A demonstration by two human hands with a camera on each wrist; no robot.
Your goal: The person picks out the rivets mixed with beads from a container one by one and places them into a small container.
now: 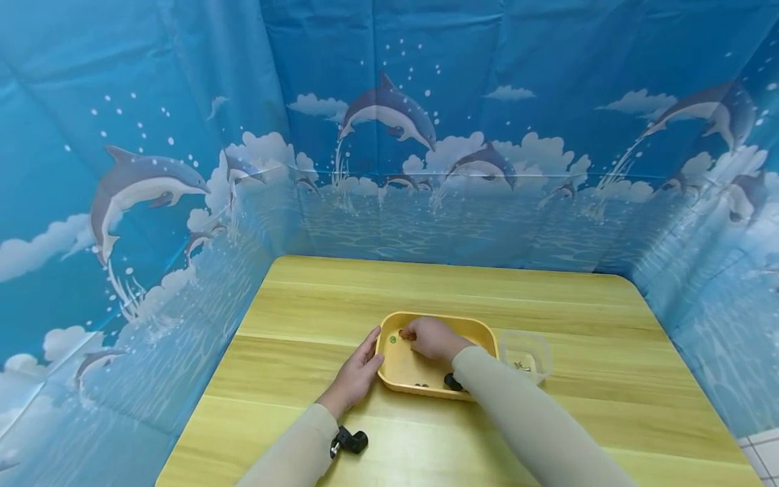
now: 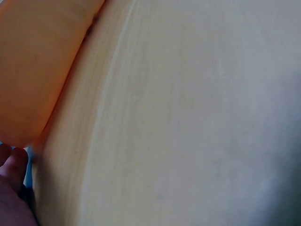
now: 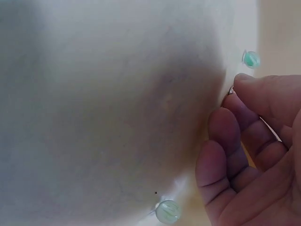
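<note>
A yellow plastic tray (image 1: pixel 402 385) stands on the table. At its left end my left hand (image 1: pixel 356 375) rests against the outer wall, thumb and fingers spread along it. In the left wrist view, fingertips (image 2: pixel 16 162) touch the tray's wall (image 2: pixel 37 75). My right hand (image 1: pixel 433 338) reaches into the tray near its far left part. Between thumb and index finger it pinches a small shiny piece (image 3: pixel 231 90), mostly hidden, its kind unclear. Close by lie a green glass marble (image 3: pixel 252 59) and a pale clear marble (image 3: pixel 168 212).
Right of the tray stands a clear plastic box (image 1: pixel 544 352) with several small brass-coloured metal pieces (image 1: pixel 523 366) in it. Tiny dark bits (image 1: pixel 421 385) lie along the tray's near side. A printed dolphin curtain (image 1: pixel 426 216) encloses the wooden table (image 1: pixel 316 291).
</note>
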